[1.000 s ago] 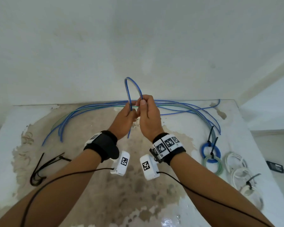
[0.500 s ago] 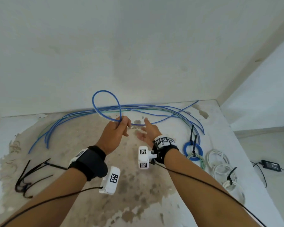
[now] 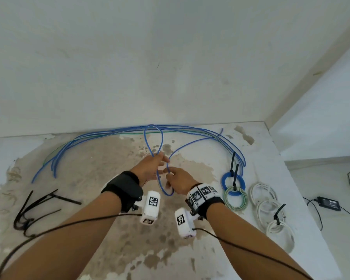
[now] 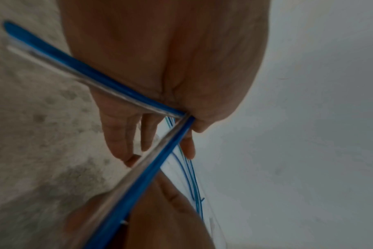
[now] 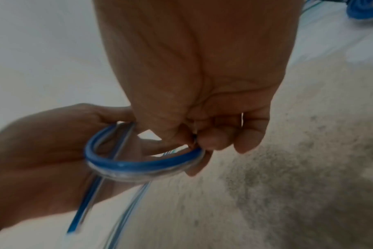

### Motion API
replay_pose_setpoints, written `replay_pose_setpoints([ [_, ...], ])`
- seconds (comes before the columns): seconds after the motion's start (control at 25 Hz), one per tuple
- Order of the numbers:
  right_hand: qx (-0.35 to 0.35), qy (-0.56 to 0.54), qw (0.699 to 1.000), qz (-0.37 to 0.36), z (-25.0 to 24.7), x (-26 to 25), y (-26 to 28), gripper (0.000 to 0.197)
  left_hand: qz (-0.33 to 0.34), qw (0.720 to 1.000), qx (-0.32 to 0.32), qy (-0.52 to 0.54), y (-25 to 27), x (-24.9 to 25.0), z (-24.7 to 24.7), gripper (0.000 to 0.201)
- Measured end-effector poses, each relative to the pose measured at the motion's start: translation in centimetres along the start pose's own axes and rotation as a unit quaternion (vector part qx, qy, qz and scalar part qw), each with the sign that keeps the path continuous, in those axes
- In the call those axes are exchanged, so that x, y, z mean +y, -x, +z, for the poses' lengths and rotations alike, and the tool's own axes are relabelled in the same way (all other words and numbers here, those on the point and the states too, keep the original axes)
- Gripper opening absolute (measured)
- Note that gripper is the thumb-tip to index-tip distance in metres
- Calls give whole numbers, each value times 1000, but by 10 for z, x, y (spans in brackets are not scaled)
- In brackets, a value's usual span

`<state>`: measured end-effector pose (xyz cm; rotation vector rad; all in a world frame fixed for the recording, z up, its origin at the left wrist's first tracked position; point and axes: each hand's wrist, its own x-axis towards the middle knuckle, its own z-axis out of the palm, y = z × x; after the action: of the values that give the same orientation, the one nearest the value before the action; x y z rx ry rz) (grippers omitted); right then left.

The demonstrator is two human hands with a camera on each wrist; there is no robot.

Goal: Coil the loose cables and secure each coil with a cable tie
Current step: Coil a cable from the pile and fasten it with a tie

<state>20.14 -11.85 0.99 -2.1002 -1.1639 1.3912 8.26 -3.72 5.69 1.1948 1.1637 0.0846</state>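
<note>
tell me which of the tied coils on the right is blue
The blue coil, farthest back in the row and nearest the right hand; the others are green-white or white.

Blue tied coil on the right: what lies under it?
The blue tied coil overlaps the far edge of a green-white coil, which lies on the table. Whatever is beneath the overlap is hidden.

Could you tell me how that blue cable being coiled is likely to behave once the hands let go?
The blue cable probably springs open: its loop stands up unsupported above the left hand. It looks light, since the right hand pinches it with fingertips only.
</note>
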Motion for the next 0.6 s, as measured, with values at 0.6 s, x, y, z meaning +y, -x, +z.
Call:
replay_pose_setpoints([
  [0.6,71,-376,920,89,-33,26,7,67,-43,988,-101,-104,16,-11,0,38],
])
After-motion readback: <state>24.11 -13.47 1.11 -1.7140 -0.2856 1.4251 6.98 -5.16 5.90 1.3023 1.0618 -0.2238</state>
